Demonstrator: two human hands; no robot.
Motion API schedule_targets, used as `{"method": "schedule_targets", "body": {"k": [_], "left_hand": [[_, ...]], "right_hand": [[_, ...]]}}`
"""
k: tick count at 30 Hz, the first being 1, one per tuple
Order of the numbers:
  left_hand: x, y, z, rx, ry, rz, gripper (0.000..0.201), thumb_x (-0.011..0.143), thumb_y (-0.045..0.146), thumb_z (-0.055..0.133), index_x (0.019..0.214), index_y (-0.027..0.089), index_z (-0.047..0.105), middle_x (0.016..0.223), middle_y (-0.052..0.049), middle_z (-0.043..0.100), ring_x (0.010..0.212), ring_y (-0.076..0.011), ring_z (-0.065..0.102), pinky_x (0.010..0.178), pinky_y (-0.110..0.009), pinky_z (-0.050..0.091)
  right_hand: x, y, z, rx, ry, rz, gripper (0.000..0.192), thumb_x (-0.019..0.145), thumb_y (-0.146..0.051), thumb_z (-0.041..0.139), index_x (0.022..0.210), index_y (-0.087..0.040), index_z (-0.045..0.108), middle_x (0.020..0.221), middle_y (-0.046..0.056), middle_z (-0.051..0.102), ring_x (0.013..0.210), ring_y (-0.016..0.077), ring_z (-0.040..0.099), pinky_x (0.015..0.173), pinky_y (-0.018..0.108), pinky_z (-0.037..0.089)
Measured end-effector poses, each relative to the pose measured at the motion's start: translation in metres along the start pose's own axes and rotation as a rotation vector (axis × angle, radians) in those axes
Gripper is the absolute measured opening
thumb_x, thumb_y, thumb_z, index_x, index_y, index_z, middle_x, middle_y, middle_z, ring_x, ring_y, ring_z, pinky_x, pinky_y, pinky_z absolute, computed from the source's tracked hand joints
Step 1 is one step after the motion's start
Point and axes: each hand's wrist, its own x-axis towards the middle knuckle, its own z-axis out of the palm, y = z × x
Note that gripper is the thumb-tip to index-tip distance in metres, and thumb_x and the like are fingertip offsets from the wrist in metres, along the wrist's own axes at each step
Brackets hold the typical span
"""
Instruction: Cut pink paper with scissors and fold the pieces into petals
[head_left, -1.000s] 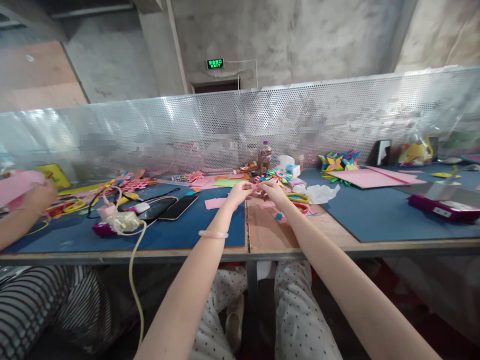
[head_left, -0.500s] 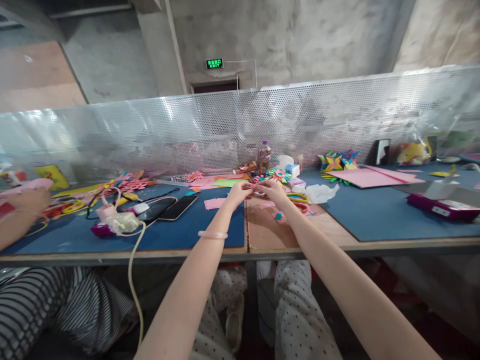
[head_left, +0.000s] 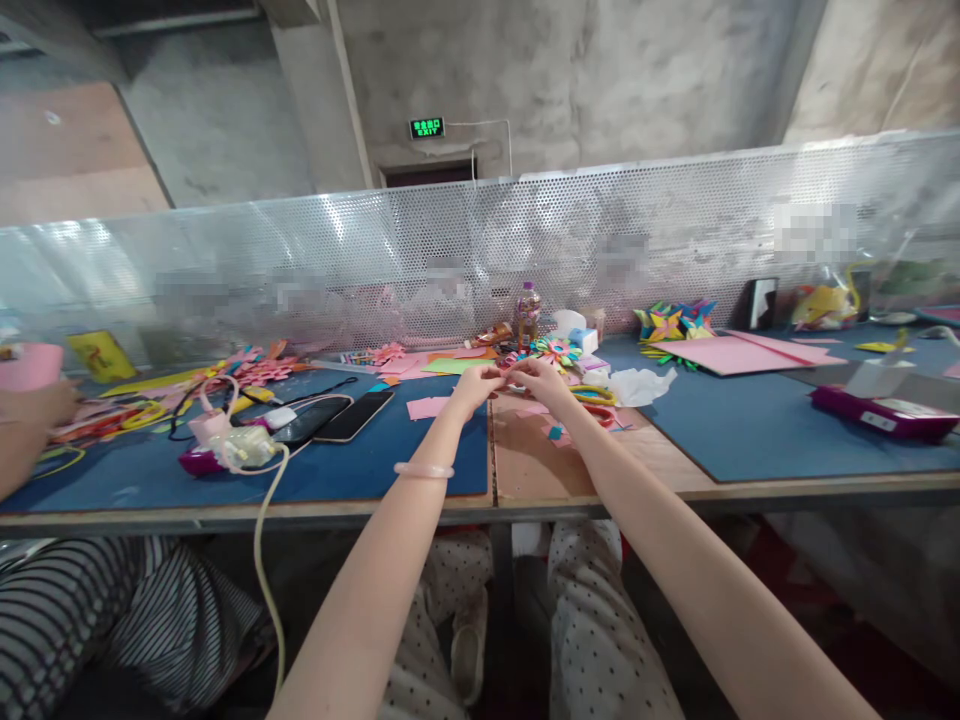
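Observation:
Over the bare wooden strip of the table, my left hand (head_left: 477, 386) and my right hand (head_left: 541, 382) meet fingertip to fingertip. Both are closed in a pinch around something small, which the fingers mostly hide. Pink paper pieces (head_left: 429, 407) lie on the blue mat left of my left hand. Beneath my right wrist are yellow loop handles (head_left: 596, 393), orange loop handles (head_left: 602, 414) and a small blue paper scrap (head_left: 556, 433). Just beyond my hands sits a multicoloured paper flower (head_left: 556, 350).
A drink bottle (head_left: 527, 313) stands behind my hands. Crumpled white tissue (head_left: 643, 386) lies to the right, pink sheets (head_left: 735, 352) farther on. Phones (head_left: 355, 416) and a corded power strip (head_left: 201, 461) lie left. Another person's hand (head_left: 45, 410) works at far left.
My hands stay together in nearly the same place, with slight finger movement. At far left, the other person's hand and pink paper have shifted left.

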Motion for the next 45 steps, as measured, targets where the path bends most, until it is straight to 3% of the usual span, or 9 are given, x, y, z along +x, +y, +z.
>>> {"method": "schedule_targets", "body": {"k": [15,28,34,45], "left_hand": [[0.001,-0.003,-0.002,-0.001,-0.021,-0.034,0.017,0.065,0.018,0.058,0.080,0.013,0.066,0.077,-0.006,0.066,0.071,-0.0145,0.060,0.060,-0.023,0.042],[-0.003,-0.001,-0.001,0.046,-0.001,-0.065,0.013,0.065,0.016,0.058,0.076,0.012,0.065,0.071,-0.006,0.066,0.066,-0.0139,0.060,0.057,-0.023,0.042],[-0.002,-0.003,0.000,0.117,0.017,-0.093,0.014,0.067,0.023,0.061,0.074,0.012,0.065,0.069,-0.007,0.066,0.064,-0.0153,0.060,0.051,-0.022,0.040],[-0.003,-0.002,0.000,0.140,0.018,-0.109,0.011,0.068,0.020,0.059,0.073,0.011,0.064,0.067,-0.006,0.066,0.064,-0.0159,0.061,0.052,-0.022,0.040]], "right_hand": [[0.001,-0.002,0.002,0.005,-0.025,0.087,0.031,0.065,-0.045,0.061,0.075,-0.016,0.064,0.067,0.001,0.060,0.054,0.0099,0.048,0.049,0.022,0.037],[0.002,0.003,0.002,-0.143,-0.027,-0.050,0.023,0.071,-0.035,0.056,0.076,-0.015,0.065,0.070,0.002,0.063,0.063,0.0128,0.053,0.060,0.025,0.040],[0.003,0.010,0.004,-0.121,-0.050,-0.051,0.021,0.071,-0.033,0.055,0.075,-0.015,0.064,0.070,0.003,0.064,0.062,0.0135,0.055,0.057,0.025,0.043],[0.001,0.010,0.004,-0.078,-0.080,0.032,0.020,0.071,-0.035,0.057,0.075,-0.016,0.060,0.060,0.001,0.060,0.048,0.0103,0.052,0.043,0.021,0.042]]}}
